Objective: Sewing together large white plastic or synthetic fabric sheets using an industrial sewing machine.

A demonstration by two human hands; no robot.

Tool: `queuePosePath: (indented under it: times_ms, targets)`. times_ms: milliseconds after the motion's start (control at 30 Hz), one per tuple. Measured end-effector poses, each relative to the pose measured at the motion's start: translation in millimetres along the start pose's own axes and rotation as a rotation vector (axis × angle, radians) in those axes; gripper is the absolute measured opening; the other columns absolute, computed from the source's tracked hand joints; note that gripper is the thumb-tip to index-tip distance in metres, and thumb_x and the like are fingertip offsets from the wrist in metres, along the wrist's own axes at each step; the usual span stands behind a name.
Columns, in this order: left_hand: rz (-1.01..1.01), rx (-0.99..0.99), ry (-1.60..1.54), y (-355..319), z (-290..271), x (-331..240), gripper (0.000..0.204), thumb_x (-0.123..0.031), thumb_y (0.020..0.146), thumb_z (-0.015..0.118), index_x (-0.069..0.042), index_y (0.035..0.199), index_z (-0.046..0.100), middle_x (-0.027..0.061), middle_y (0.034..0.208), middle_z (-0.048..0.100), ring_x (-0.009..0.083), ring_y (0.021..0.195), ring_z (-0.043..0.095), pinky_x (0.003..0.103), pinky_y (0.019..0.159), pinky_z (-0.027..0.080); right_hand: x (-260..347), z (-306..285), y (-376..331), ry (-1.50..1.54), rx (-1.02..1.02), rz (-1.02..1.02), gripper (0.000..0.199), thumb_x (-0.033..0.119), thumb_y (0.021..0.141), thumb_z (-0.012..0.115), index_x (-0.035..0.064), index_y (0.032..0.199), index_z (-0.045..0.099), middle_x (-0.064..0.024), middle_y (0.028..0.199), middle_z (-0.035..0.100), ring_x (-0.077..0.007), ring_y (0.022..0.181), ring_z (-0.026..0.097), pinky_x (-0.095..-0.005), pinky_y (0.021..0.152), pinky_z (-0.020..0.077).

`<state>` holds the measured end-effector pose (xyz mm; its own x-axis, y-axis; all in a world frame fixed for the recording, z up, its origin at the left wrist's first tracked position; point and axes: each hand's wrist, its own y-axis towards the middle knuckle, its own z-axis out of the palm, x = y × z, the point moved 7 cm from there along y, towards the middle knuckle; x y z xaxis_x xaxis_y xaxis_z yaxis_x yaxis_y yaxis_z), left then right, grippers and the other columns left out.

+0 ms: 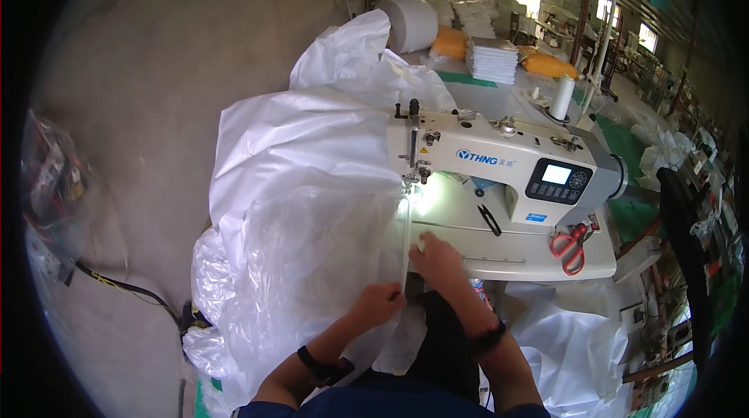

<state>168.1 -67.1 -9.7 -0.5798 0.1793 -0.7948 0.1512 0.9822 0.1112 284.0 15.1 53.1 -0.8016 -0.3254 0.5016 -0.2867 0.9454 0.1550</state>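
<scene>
Your landmark: sewing machine [499, 160], white.
- Control panel [559, 181] on its front, right end: dark, rounded, small pale-blue lit screen above rows of buttons.
- Blue lettered logo [477, 158] on arm front, left of panel.
- Small blue sticker [536, 217] just below panel.
- Small yellow warning label [424, 150] near needle end.

— We see a clear plastic liner [312, 262], thin and glossy, over white woven sacking [312, 117].

— And we note the sewing machine [499, 160] has a smooth, cream enamelled body, red-handled scissors [571, 245] beside it.
</scene>
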Motion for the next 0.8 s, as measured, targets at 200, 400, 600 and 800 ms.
queuePosePath:
  times_ms: [200, 400, 600, 800]
  targets:
    - [0.02, -0.018, 0.151, -2, -9, -7, 0.018, -0.019, 0.08, 0.056, -0.002, 0.076, 0.058, 0.0178, 0.068, 0.058, 0.0373, 0.065, 0.058, 0.044, 0.058, 0.046, -3, 58, 55, -0.237, -0.093, 0.004, 0.024, 0.014, 0.082, 0.051, -0.0055, 0.096, 0.052, -0.0176, 0.078, 0.065, -0.03, 0.069, 0.066, -0.0388, 0.06, 0.0522]
    - [0.035, -0.511, 0.813, 7, -110, 7, 0.033, -0.037, 0.082, 0.057, -0.012, 0.104, 0.057, 0.0116, 0.108, 0.057, 0.0299, 0.103, 0.053, 0.051, 0.075, 0.043, 20, 69, 39, -0.218, -0.059, -0.009, 0.036, 0.009, 0.081, 0.049, -0.0118, 0.11, 0.051, -0.0175, 0.078, 0.066, -0.0292, 0.068, 0.067, -0.0371, 0.059, 0.0529]
    - [-0.232, -0.474, 0.849, 19, -152, 69, 0.049, -0.046, 0.081, 0.058, -0.017, 0.121, 0.052, 0.0131, 0.128, 0.045, 0.0347, 0.119, 0.042, 0.061, 0.086, 0.038, 28, 76, 49, -0.197, -0.086, 0.031, 0.04, 0.007, 0.081, 0.047, -0.0133, 0.116, 0.048, -0.0143, 0.072, 0.065, -0.0291, 0.067, 0.067, -0.038, 0.06, 0.053]
    - [-0.25, -0.372, 0.727, 45, -145, 88, 0.052, -0.047, 0.082, 0.056, -0.019, 0.126, 0.048, 0.014, 0.135, 0.039, 0.0404, 0.122, 0.038, 0.059, 0.089, 0.039, 18, 72, 62, -0.25, -0.038, 0.119, 0.035, 0.008, 0.082, 0.049, -0.0086, 0.111, 0.052, -0.0145, 0.079, 0.066, -0.0272, 0.07, 0.067, -0.0362, 0.061, 0.0529]
